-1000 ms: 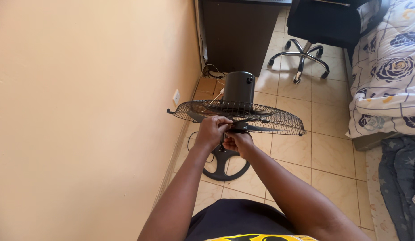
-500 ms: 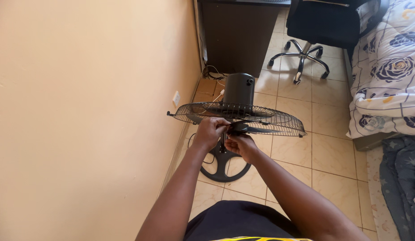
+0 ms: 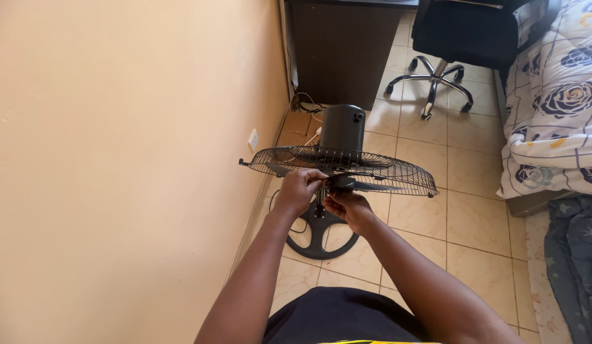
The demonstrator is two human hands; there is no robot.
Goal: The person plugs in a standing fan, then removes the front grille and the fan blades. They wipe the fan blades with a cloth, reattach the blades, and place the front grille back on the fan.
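Observation:
A black standing fan stands on the tiled floor beside the wall. Its rear wire guard [image 3: 385, 173] lies nearly flat from my view, with the dark motor housing [image 3: 342, 127] behind it and the round base [image 3: 314, 234] below. My left hand [image 3: 297, 190] grips the centre of the fan at the blade hub [image 3: 340, 182]. Just under the hub, my right hand [image 3: 349, 208] has its fingers pinched on the same small dark part. The blades show only as dark strips behind the guard.
An orange wall [image 3: 117, 159] runs close on the left with a socket [image 3: 252, 138] and cables by the floor. A dark desk [image 3: 340, 51] and a wheeled office chair [image 3: 436, 70] stand ahead. A bed with floral sheets [image 3: 551, 108] is on the right.
Both hands stay at the fan's hub; they have shifted only slightly, with the fingers working around the centre. The fan has not moved.

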